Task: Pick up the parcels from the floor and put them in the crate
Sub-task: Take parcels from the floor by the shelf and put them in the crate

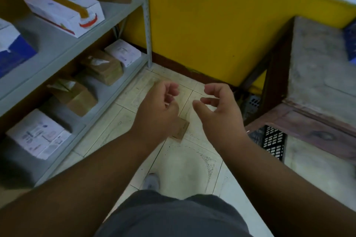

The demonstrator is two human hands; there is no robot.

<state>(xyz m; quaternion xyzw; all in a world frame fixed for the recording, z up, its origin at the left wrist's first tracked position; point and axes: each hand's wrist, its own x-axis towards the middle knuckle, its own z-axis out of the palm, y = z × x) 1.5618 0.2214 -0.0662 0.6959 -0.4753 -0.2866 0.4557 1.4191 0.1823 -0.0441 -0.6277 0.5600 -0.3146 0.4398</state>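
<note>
Hands first: your left hand (161, 109) and right hand (221, 109) are both hanging empty above the floor (183, 169), fingers loosely curled and holding nothing. One small brown parcel (181, 131) is lying flat on the tiles, and your left hand is covering most of it in this view, so only one corner is showing beside your wrist.

Relative to that parcel, the black crate (273, 142) is sitting off to your right, tucked under the edge of the wooden table (317, 82), and the shelf (63, 48) of boxes is standing off to the other side.

You are risking a poor pick because the parcel is looking thin and is lying flush with the tiles (fingertips may slide over it rather than under an edge). You are also risking a knock against the table edge, since it is overhanging part of the crate and narrowing the opening. Whether other parcels are waiting on the floor cannot be told from here.
</note>
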